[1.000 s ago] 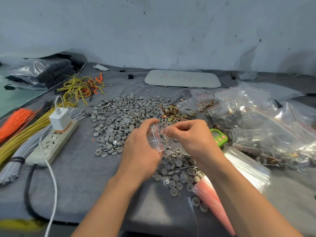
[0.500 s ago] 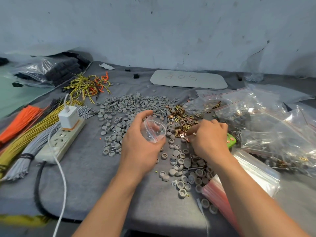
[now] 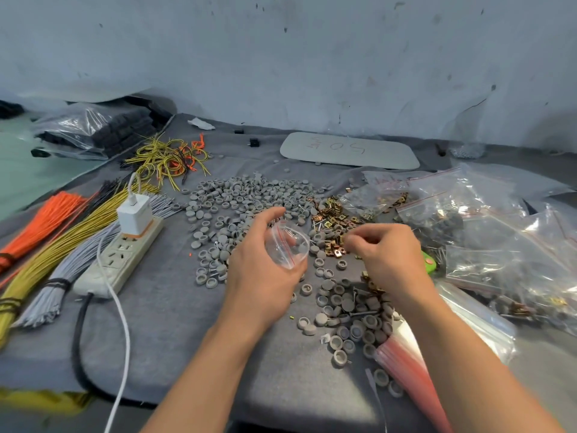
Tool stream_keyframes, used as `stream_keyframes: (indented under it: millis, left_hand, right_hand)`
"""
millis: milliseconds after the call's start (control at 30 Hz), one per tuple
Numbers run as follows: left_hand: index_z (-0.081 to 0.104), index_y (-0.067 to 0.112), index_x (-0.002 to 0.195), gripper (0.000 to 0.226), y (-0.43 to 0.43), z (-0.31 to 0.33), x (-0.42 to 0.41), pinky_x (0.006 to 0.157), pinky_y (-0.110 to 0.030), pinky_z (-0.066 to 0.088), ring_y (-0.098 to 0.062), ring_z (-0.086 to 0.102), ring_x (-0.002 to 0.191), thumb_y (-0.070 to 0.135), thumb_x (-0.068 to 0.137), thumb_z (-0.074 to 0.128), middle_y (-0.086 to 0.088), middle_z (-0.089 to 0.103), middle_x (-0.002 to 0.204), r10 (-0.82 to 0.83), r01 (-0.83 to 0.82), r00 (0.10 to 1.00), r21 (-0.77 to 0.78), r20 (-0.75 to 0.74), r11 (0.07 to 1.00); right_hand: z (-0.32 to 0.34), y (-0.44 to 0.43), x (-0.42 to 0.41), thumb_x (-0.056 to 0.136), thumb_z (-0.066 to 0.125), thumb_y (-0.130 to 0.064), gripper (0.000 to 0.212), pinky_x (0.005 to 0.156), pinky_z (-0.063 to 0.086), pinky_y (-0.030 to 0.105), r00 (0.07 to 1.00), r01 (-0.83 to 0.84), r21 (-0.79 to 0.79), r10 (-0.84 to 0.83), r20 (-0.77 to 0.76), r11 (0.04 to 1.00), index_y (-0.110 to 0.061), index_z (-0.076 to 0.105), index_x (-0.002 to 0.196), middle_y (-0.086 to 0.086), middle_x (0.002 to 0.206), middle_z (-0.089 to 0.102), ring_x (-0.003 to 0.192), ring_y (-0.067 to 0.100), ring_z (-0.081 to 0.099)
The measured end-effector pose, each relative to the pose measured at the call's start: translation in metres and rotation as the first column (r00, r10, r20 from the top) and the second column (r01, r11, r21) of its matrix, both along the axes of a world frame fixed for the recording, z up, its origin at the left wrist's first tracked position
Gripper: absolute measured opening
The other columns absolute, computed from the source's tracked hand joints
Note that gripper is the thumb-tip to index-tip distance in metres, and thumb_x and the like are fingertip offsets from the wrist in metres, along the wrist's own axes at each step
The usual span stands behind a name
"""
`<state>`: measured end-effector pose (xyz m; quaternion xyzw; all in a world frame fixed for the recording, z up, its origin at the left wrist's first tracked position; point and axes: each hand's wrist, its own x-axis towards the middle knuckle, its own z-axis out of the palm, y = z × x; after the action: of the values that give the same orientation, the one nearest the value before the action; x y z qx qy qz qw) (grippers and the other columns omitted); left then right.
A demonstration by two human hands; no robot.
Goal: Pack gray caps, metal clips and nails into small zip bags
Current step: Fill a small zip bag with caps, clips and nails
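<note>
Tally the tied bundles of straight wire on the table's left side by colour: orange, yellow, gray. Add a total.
orange bundle: 1
yellow bundle: 1
gray bundle: 1
Total: 3

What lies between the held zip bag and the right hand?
In the head view, a few gray caps and metal clips lie there on the table.
</note>
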<state>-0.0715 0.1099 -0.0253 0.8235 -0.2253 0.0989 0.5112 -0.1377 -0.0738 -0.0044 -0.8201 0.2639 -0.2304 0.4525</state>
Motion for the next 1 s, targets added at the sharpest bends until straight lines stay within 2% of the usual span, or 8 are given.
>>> stream_keyframes:
  millis: [67,133,200,267,467,600,800,1000]
  left_hand:
    - [0.049,0.054,0.13,0.076,-0.003,0.0,-0.002,0.072,0.0,0.038,0.012,0.06,0.091,0.025,0.074,0.091,0.026,0.069,0.092,-0.011,0.012,1.0,0.039,-0.005,0.999]
    - [0.045,0.056,0.132,0.08,-0.008,0.001,-0.005,0.075,-0.012,0.042,0.001,0.063,0.091,0.026,0.074,0.091,0.022,0.07,0.098,-0.027,0.027,1.0,0.082,-0.01,0.996]
    - [0.044,0.055,0.133,0.081,-0.012,0.002,-0.007,0.079,-0.023,0.044,-0.002,0.063,0.094,0.025,0.075,0.09,0.02,0.069,0.1,-0.044,0.045,0.999,0.099,-0.011,0.994]
    - [0.044,0.054,0.135,0.08,-0.013,0.002,-0.009,0.081,-0.026,0.047,-0.003,0.064,0.094,0.024,0.076,0.088,0.02,0.069,0.098,-0.057,0.057,0.998,0.106,-0.005,0.993]
    - [0.044,0.054,0.135,0.083,-0.014,0.0,-0.009,0.073,-0.008,0.038,0.002,0.062,0.092,0.021,0.073,0.089,0.021,0.069,0.096,-0.076,0.075,0.997,0.128,0.005,0.989]
    - [0.043,0.055,0.136,0.085,-0.015,-0.001,-0.009,0.073,-0.011,0.039,0.003,0.062,0.092,0.023,0.074,0.09,0.022,0.069,0.096,-0.087,0.087,0.996,0.122,-0.003,0.989]
    - [0.043,0.056,0.136,0.084,-0.016,-0.001,-0.009,0.073,-0.012,0.042,0.005,0.061,0.091,0.024,0.073,0.09,0.023,0.068,0.097,-0.088,0.087,0.996,0.098,0.005,0.991]
    - [0.045,0.058,0.134,0.09,-0.011,-0.004,-0.005,0.076,-0.018,0.053,0.006,0.065,0.088,0.016,0.069,0.091,0.029,0.068,0.093,-0.116,0.117,0.993,0.072,-0.017,0.99]
  right_hand:
    - [0.011,0.007,-0.008,0.088,0.079,-0.014,0.01,0.071,0.05,0.023,0.982,-0.091,0.344,0.027,0.187,0.934,-0.02,0.082,0.081,-0.006,0.078,0.078,0.066,0.001,0.066]
    - [0.016,0.013,-0.011,0.089,0.075,-0.005,0.014,0.073,0.045,0.024,0.958,-0.191,0.559,0.028,0.287,0.807,-0.014,0.081,0.081,-0.002,0.075,0.076,0.064,0.001,0.064]
    - [0.019,0.019,-0.013,0.089,0.07,-0.001,0.017,0.071,0.044,0.025,0.944,-0.253,0.668,0.028,0.328,0.7,-0.011,0.08,0.08,0.001,0.073,0.074,0.065,0.006,0.062]
    - [0.019,0.024,-0.014,0.088,0.07,0.0,0.017,0.07,0.044,0.026,0.937,-0.292,0.692,0.053,0.345,0.66,-0.01,0.08,0.08,0.003,0.072,0.073,0.067,0.012,0.056]
    - [0.018,0.027,-0.017,0.086,0.073,0.002,0.017,0.069,0.051,0.026,0.929,-0.328,0.64,0.115,0.352,0.695,-0.013,0.081,0.08,0.002,0.069,0.07,0.058,0.007,0.059]
    - [0.016,0.028,-0.02,0.083,0.078,0.002,0.018,0.066,0.05,0.025,0.916,-0.339,0.561,0.13,0.379,0.755,-0.015,0.083,0.081,0.005,0.074,0.071,0.069,0.016,0.058]
    - [0.016,0.034,-0.017,0.076,0.082,0.01,0.026,0.063,0.055,0.018,0.892,-0.328,0.282,0.197,0.407,0.902,-0.014,0.082,0.086,0.005,0.079,0.08,0.07,0.013,0.075]
    - [0.013,0.039,-0.015,0.073,0.09,-0.004,0.023,0.068,0.062,0.027,0.859,-0.339,0.09,0.27,0.435,0.936,-0.021,0.083,0.086,-0.002,0.08,0.08,0.075,0.019,0.078]
